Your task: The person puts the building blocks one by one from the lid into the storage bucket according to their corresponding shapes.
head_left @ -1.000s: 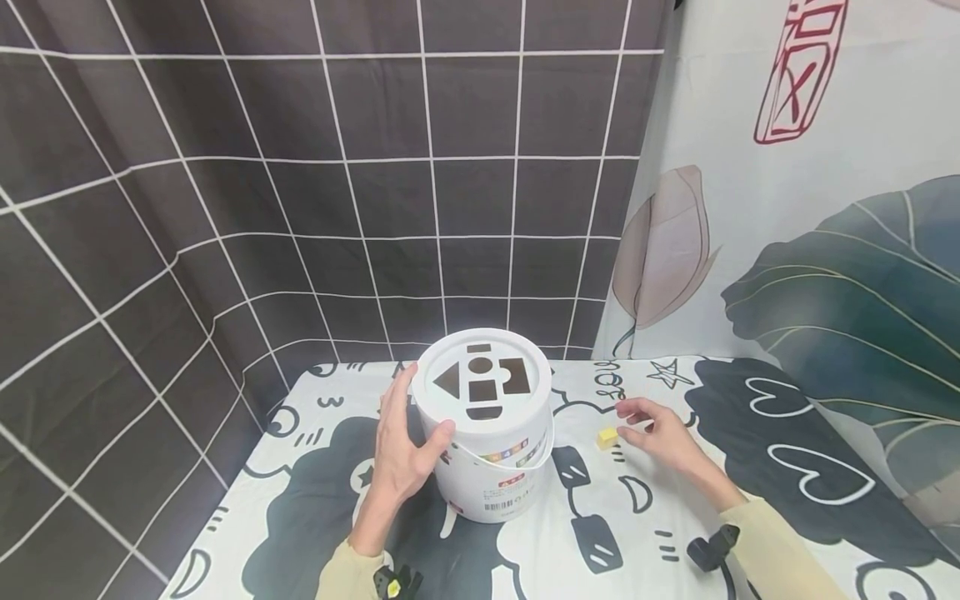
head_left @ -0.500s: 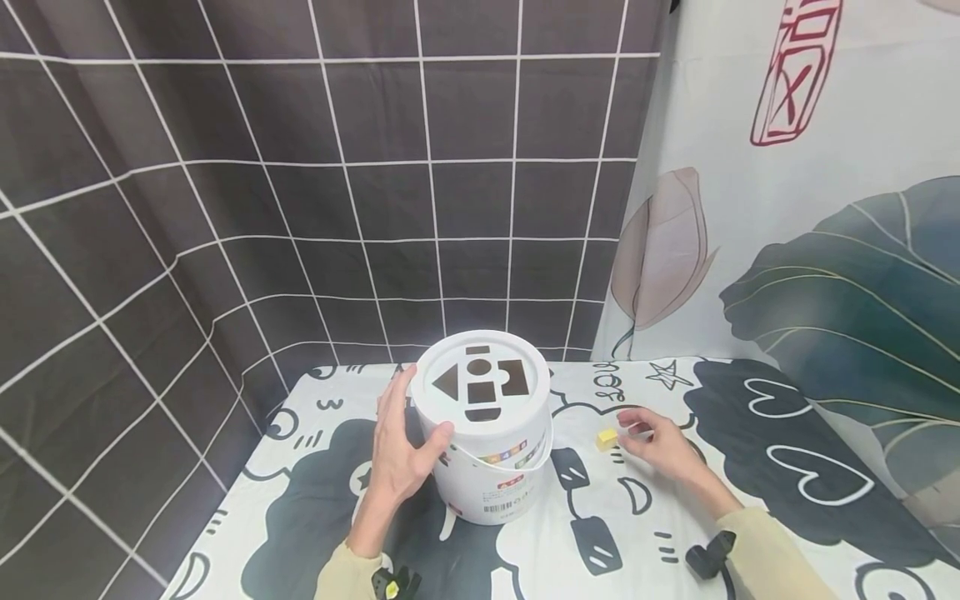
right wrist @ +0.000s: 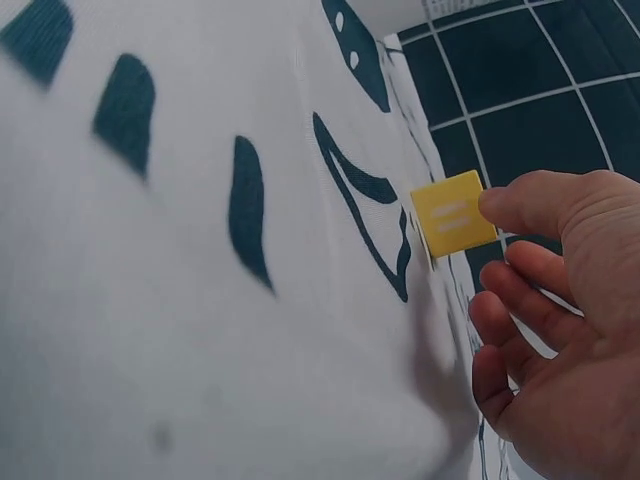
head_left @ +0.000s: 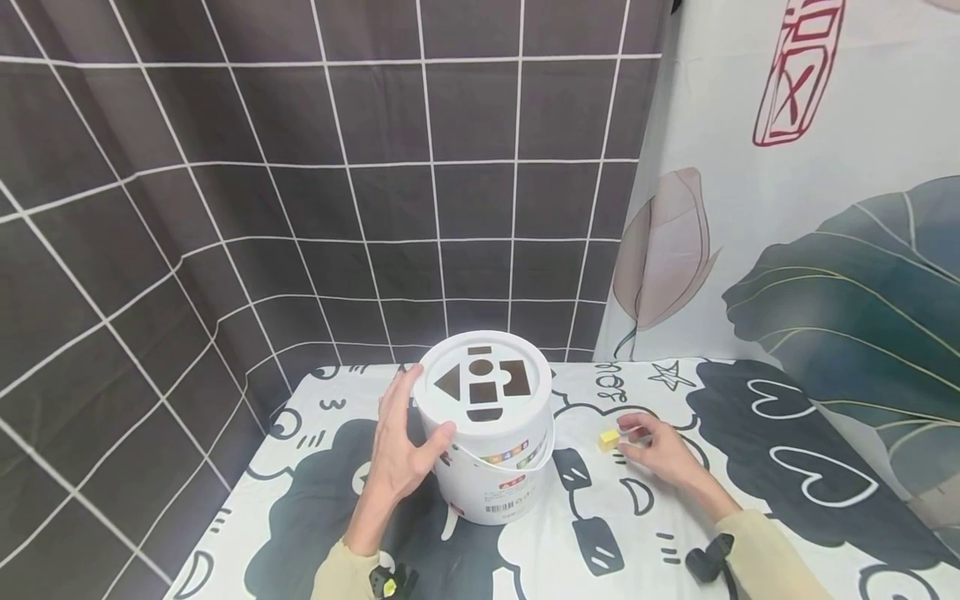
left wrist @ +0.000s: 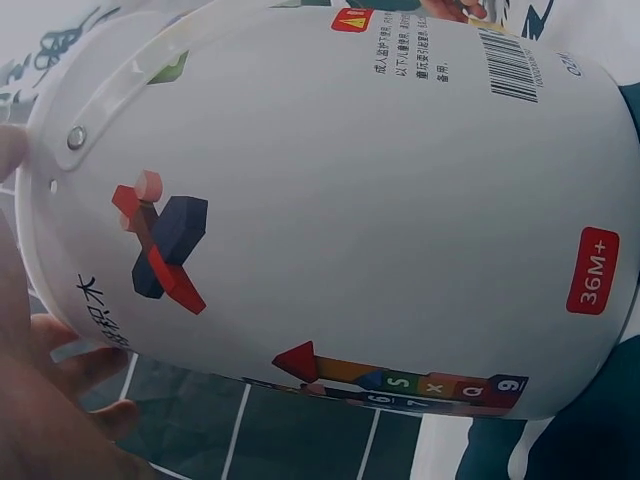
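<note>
A white lidded bucket (head_left: 487, 467) stands upright on the patterned cloth, with shaped holes in its lid (head_left: 442, 417). My left hand (head_left: 401, 454) rests against its left side, thumb at the front of the rim and fingers reaching up along the side. The left wrist view shows the bucket wall (left wrist: 330, 200) sideways, with printed pictures and a barcode. A small yellow block (head_left: 609, 439) sits on the cloth right of the bucket; a pale "=" mark shows on it in the right wrist view. Beside it is my right hand (head_left: 660, 450), thumb tip overlapping the block's edge, fingers loosely bent.
The white cloth (head_left: 540, 542) has black cartoon drawings and covers the table. Behind rises a dark curtain (head_left: 480, 200) with a white grid. A pale leaf-patterned curtain (head_left: 720, 108) hangs at the right. The bucket's white handle (head_left: 517, 467) hangs down in front.
My right hand has shifted slightly down beside the yellow block, its fingers bending a little more. The block, the bucket and my left hand keep their places.
</note>
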Demonstrator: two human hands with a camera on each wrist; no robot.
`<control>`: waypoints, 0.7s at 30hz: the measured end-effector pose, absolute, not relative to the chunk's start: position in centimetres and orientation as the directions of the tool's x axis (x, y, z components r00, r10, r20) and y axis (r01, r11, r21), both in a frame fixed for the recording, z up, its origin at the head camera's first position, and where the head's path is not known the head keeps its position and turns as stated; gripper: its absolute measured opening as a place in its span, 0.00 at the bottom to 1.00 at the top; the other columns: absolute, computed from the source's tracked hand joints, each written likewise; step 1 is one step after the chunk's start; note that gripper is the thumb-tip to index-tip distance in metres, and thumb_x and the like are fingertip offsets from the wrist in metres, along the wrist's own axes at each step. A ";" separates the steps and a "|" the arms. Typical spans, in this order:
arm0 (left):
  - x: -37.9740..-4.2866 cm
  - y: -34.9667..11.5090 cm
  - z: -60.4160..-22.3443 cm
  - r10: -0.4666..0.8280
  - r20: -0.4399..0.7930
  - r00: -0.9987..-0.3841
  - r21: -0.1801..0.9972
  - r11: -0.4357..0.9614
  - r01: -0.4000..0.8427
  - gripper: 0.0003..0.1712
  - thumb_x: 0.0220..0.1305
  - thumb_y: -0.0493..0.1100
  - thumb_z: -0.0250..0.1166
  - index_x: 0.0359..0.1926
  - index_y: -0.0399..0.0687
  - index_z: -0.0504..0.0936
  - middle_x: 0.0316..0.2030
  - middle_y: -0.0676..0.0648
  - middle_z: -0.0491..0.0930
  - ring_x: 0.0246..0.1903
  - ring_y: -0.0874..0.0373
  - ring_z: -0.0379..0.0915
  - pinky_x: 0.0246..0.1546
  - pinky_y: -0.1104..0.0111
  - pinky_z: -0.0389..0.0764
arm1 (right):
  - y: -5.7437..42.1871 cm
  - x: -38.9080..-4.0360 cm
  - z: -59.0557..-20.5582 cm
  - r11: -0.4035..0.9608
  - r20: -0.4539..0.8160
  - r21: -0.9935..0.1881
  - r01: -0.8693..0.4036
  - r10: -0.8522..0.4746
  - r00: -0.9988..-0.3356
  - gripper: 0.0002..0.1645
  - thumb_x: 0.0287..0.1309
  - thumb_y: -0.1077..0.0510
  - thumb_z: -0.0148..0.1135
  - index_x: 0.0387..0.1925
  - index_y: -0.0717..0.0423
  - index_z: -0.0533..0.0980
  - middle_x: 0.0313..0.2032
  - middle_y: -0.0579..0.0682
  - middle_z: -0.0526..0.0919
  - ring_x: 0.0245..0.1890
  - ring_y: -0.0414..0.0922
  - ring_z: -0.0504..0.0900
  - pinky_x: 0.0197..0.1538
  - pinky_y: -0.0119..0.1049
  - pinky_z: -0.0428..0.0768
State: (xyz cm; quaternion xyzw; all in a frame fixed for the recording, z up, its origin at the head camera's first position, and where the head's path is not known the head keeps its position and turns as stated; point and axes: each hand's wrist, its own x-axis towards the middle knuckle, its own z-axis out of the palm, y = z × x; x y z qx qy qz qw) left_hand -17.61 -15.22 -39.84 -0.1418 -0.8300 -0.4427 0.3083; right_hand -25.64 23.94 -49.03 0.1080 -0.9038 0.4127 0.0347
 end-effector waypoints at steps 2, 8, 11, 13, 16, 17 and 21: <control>-17.6 -15.2 -39.9 -0.039 0.641 -0.767 0.645 0.568 0.511 0.48 0.51 0.55 0.66 0.73 0.45 0.65 0.71 0.40 0.64 0.73 0.39 0.49 0.64 0.33 0.53 | 23.9 -25.6 -49.0 0.634 0.147 -0.742 -0.218 -0.163 -0.976 0.26 0.56 0.63 0.69 0.56 0.64 0.75 0.49 0.58 0.81 0.47 0.54 0.79 0.52 0.53 0.77; -17.6 -15.2 -40.0 -0.049 0.644 -0.763 0.646 0.569 0.509 0.48 0.51 0.55 0.66 0.72 0.45 0.66 0.71 0.40 0.65 0.73 0.40 0.49 0.64 0.32 0.53 | 23.8 -25.7 -49.1 0.631 0.149 -0.744 -0.221 -0.165 -0.975 0.26 0.56 0.63 0.69 0.57 0.64 0.75 0.50 0.58 0.81 0.47 0.54 0.79 0.52 0.53 0.77; -17.6 -15.2 -40.0 -0.050 0.643 -0.764 0.647 0.569 0.507 0.48 0.51 0.55 0.66 0.72 0.45 0.65 0.71 0.40 0.64 0.73 0.40 0.49 0.64 0.32 0.53 | 23.8 -25.8 -49.3 0.632 0.144 -0.744 -0.216 -0.164 -0.976 0.26 0.56 0.63 0.69 0.57 0.63 0.75 0.50 0.58 0.80 0.47 0.54 0.79 0.52 0.53 0.76; -17.7 -15.2 -40.1 -0.050 0.642 -0.765 0.648 0.568 0.507 0.48 0.51 0.55 0.66 0.73 0.45 0.65 0.71 0.40 0.64 0.73 0.40 0.49 0.64 0.32 0.53 | 23.8 -25.9 -49.4 0.635 0.138 -0.743 -0.211 -0.163 -0.977 0.26 0.55 0.63 0.69 0.57 0.63 0.76 0.50 0.58 0.80 0.47 0.54 0.78 0.52 0.53 0.76; -17.7 -15.2 -40.1 -0.051 0.640 -0.767 0.651 0.566 0.505 0.48 0.51 0.55 0.66 0.73 0.46 0.65 0.71 0.40 0.63 0.73 0.40 0.49 0.64 0.33 0.53 | 23.8 -25.9 -49.6 0.639 0.135 -0.739 -0.212 -0.168 -0.976 0.26 0.55 0.64 0.69 0.57 0.63 0.76 0.51 0.59 0.80 0.47 0.54 0.78 0.52 0.54 0.76; -17.7 -15.2 -40.2 -0.051 0.639 -0.768 0.652 0.566 0.505 0.48 0.51 0.55 0.66 0.73 0.46 0.65 0.71 0.40 0.63 0.73 0.40 0.49 0.64 0.32 0.53 | 23.7 -26.0 -49.7 0.641 0.137 -0.737 -0.216 -0.171 -0.976 0.26 0.55 0.64 0.69 0.56 0.63 0.76 0.51 0.59 0.80 0.47 0.54 0.78 0.53 0.55 0.76; -17.7 -15.2 -40.2 -0.053 0.633 -0.772 0.659 0.561 0.502 0.48 0.51 0.55 0.66 0.73 0.47 0.65 0.72 0.39 0.62 0.73 0.39 0.48 0.64 0.32 0.52 | 23.7 -26.2 -49.9 0.649 0.150 -0.725 -0.232 -0.181 -0.972 0.25 0.54 0.64 0.69 0.55 0.63 0.77 0.50 0.58 0.81 0.47 0.54 0.79 0.53 0.55 0.76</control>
